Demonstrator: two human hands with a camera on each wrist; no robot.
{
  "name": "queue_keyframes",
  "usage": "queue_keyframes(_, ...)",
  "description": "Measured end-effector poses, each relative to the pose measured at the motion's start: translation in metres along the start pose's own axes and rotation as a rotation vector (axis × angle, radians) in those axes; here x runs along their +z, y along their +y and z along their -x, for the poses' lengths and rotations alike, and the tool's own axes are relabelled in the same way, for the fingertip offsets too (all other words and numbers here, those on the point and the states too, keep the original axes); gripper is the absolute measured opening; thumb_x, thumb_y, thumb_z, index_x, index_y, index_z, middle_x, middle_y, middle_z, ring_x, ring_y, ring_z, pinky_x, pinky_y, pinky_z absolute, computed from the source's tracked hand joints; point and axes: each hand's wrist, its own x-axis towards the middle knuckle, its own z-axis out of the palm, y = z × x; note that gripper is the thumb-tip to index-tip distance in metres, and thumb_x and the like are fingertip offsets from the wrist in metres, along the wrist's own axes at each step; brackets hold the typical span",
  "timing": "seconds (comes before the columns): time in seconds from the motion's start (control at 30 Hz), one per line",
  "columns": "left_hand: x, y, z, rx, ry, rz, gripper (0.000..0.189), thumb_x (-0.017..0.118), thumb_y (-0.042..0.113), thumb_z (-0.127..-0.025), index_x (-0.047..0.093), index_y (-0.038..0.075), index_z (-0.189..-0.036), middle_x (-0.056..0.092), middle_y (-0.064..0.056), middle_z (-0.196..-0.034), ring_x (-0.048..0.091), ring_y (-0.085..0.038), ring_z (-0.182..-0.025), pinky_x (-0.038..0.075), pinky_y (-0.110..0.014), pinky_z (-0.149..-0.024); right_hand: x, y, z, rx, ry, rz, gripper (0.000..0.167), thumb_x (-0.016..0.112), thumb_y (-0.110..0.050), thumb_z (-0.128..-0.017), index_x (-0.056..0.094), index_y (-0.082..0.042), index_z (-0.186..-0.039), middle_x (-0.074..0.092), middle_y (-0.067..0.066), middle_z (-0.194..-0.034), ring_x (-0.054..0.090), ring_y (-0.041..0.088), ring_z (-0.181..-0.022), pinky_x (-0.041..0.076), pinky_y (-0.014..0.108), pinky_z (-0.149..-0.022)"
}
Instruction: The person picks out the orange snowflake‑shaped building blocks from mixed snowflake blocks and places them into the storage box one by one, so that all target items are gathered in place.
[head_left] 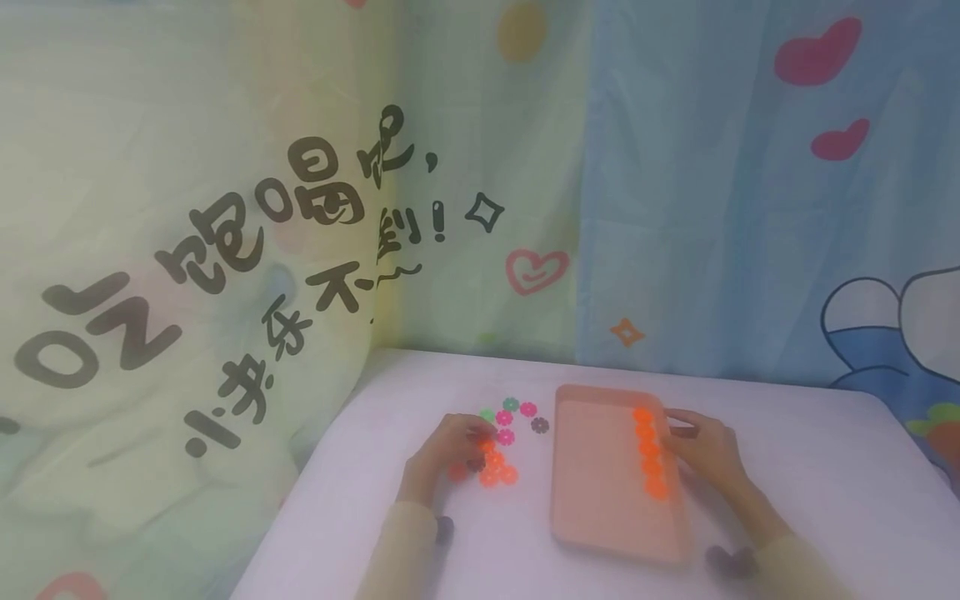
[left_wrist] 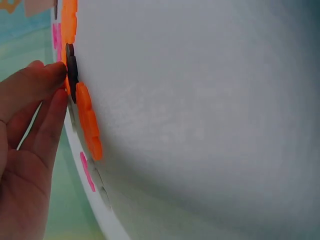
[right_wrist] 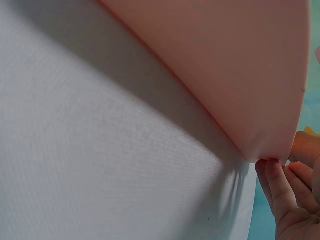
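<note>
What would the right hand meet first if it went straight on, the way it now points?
The pink tray's side wall, which the right hand pinches; just beyond, probably the orange flower-shaped discs, though depth is unclear.

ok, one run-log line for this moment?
left hand: at loose pieces, grip unclear | right hand: holds tray edge | tray: orange row along right side

Head view high, wrists close (table (head_left: 367, 417) shared)
</note>
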Motion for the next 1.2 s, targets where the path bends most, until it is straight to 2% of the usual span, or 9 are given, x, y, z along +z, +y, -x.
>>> queue_keyframes(0.13,0.000,-0.002,-0.002,0.017,0.010,-0.060,0.041,0.076,0.003,-0.078,0.072,0.032,-0.106,0.063,0.010,-0.109,0.057,-0.019,-0.106,0.053,-0.037,-0.086,-0.001,-0.003,0.001,0.013,-0.009,-0.005,0.061,0.066,-0.037,-0.091,0.049,-0.005,-0.141,0.054,0.025,-0.134,0.056,0.042,-0.116,0.055,0.048,-0.083)
queue_keyframes(0.23,0.002,-0.004,-0.004,0.009,0.018,-0.073,0.039,0.076,0.003,-0.079,0.072,0.035,-0.103,0.061,0.010,-0.110,0.056,-0.018,-0.106,0.051,-0.039,-0.089,-0.001,-0.005,0.003,0.006,-0.006,0.002,0.061,0.067,-0.036,-0.090,0.050,-0.005,-0.140,0.055,0.025,-0.133,0.057,0.042,-0.115,0.055,0.048,-0.083)
queue_keyframes(0.5,0.007,-0.005,-0.009,-0.052,0.016,-0.069,0.037,0.077,0.004,-0.080,0.071,0.033,-0.103,0.060,0.009,-0.104,0.055,-0.016,-0.094,0.054,-0.031,-0.075,-0.003,-0.007,0.005,0.020,-0.023,-0.008,0.062,0.067,-0.037,-0.091,0.049,-0.004,-0.140,0.055,0.025,-0.133,0.056,0.042,-0.116,0.054,0.049,-0.084)
queue_keyframes(0.63,0.006,-0.001,-0.006,-0.037,-0.008,-0.070,0.036,0.076,0.004,-0.081,0.071,0.029,-0.106,0.061,0.008,-0.100,0.060,-0.016,-0.085,0.055,-0.029,-0.070,-0.003,-0.008,0.005,0.009,-0.021,-0.006,0.061,0.067,-0.036,-0.091,0.050,-0.004,-0.140,0.056,0.025,-0.132,0.057,0.041,-0.116,0.054,0.049,-0.085)
queue_keyframes(0.73,0.004,0.001,-0.004,0.008,-0.014,-0.090,0.035,0.075,0.002,-0.082,0.072,0.026,-0.107,0.062,0.008,-0.098,0.059,-0.013,-0.083,0.054,-0.029,-0.072,-0.003,-0.008,0.005,0.011,-0.020,-0.008,0.060,0.066,-0.035,-0.091,0.050,-0.004,-0.140,0.056,0.025,-0.132,0.057,0.042,-0.116,0.053,0.050,-0.085)
queue_keyframes(0.87,0.005,0.003,-0.003,-0.012,-0.015,-0.036,0.030,0.073,0.005,-0.084,0.072,0.025,-0.106,0.062,0.005,-0.096,0.060,-0.013,-0.076,0.054,-0.030,-0.071,-0.003,-0.009,0.005,0.034,-0.027,-0.014,0.061,0.066,-0.035,-0.091,0.049,-0.004,-0.141,0.054,0.026,-0.134,0.056,0.042,-0.117,0.053,0.049,-0.085)
queue_keyframes(1.0,0.008,0.004,-0.006,-0.114,0.002,0.097,0.017,0.071,0.016,-0.087,0.071,0.023,-0.103,0.063,-0.002,-0.091,0.061,-0.017,-0.064,0.054,-0.033,-0.065,-0.003,-0.010,0.005,0.038,-0.030,-0.010,0.062,0.066,-0.035,-0.092,0.048,-0.004,-0.142,0.053,0.026,-0.135,0.055,0.042,-0.117,0.053,0.049,-0.085)
queue_keyframes(1.1,0.010,0.004,-0.008,-0.155,0.017,0.159,0.012,0.069,0.024,-0.088,0.071,0.022,-0.100,0.064,-0.005,-0.087,0.058,-0.016,-0.059,0.054,-0.034,-0.063,-0.004,-0.009,0.004,0.026,-0.025,-0.002,0.060,0.066,-0.033,-0.092,0.049,-0.004,-0.141,0.054,0.025,-0.134,0.056,0.042,-0.116,0.054,0.049,-0.085)
queue_keyframes(1.2,0.010,0.005,-0.011,-0.096,0.007,0.086,0.011,0.068,0.022,-0.089,0.070,0.022,-0.100,0.064,-0.004,-0.082,0.056,-0.013,-0.057,0.053,-0.032,-0.062,-0.004,-0.010,0.004,0.010,-0.017,0.006,0.058,0.066,-0.032,-0.092,0.050,-0.004,-0.140,0.055,0.025,-0.133,0.057,0.042,-0.115,0.054,0.049,-0.084)
